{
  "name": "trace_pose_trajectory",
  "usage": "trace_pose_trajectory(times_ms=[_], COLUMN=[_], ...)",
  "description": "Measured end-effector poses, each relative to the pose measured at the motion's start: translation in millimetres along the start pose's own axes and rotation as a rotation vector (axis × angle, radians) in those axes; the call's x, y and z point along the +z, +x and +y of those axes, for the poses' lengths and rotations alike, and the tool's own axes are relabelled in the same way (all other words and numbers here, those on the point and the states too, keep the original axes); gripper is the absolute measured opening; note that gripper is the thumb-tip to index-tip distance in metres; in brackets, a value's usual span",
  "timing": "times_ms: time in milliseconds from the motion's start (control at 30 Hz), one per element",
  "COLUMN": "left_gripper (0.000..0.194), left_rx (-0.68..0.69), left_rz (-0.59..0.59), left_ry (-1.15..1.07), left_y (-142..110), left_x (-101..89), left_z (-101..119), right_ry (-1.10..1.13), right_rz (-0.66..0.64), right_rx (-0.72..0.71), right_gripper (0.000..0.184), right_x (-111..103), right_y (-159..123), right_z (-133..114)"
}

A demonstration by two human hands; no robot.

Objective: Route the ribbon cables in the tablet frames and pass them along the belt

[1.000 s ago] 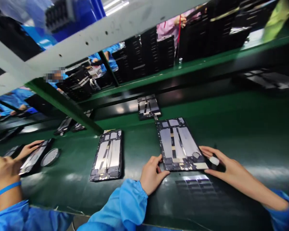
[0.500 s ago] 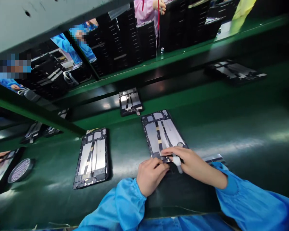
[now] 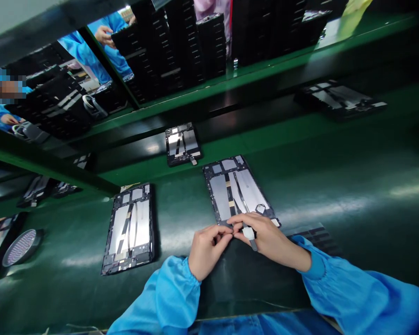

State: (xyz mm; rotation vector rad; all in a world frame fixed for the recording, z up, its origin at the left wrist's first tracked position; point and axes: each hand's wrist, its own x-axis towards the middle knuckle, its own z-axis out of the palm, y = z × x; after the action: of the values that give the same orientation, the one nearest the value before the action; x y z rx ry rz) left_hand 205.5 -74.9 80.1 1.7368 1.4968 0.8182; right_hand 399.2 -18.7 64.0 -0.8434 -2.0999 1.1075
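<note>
An opened tablet (image 3: 219, 187) lies in front of me, its metal plates and dark ribbon cables showing. At its near edge my left hand (image 3: 209, 251) is closed, thumb and forefinger pinched together; whatever is between them is too small to make out. My right hand (image 3: 265, 237) meets those fingertips from the right. It is closed round a narrow grey strip-like piece with a white square block (image 3: 247, 233), which pokes out below the fingers; its exact kind is unclear. My right fingers hide the tablet's lower edge. A thin dark loop (image 3: 260, 209) shows just above the right hand.
Another opened tablet (image 3: 128, 230) lies to my left, a smaller-looking one (image 3: 184, 144) farther back, and one (image 3: 342, 100) at the far right. A round mesh-topped object (image 3: 21, 248) sits left. A dark striped strip (image 3: 319, 237) lies beside my right sleeve. A green post (image 3: 56, 160) crosses the left.
My hands have come back off the tablet's lower edge slightly, fingertips now together just in front of it. More of the tablet's lower right corner shows. The view has shifted slightly.
</note>
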Motion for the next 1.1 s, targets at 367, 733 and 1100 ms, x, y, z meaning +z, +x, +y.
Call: trace_pose_trajectory(times_ms=[367, 733, 1100], left_gripper=[0.005, 0.029, 0.038], left_rx=[0.145, 0.449, 0.573], left_rz=[0.021, 0.033, -0.055], left_ry=[0.25, 0.654, 0.862], left_y=[-2.9, -17.6, -18.1], left_x=[-2.5, -13.3, -22.2], left_z=[-1.3, -8.4, -13.5], right_ry=[0.004, -0.147, -0.092], right_rz=[-0.045, -0.03, -0.051], right_rx=[-0.029, -0.189, -0.122], right_gripper=[0.041, 0.071, 0.055], right_x=[-0.4, 4.7, 3.7], right_y=[0.1, -2.4, -3.7], right_z=[0.0, 2.6, 10.5])
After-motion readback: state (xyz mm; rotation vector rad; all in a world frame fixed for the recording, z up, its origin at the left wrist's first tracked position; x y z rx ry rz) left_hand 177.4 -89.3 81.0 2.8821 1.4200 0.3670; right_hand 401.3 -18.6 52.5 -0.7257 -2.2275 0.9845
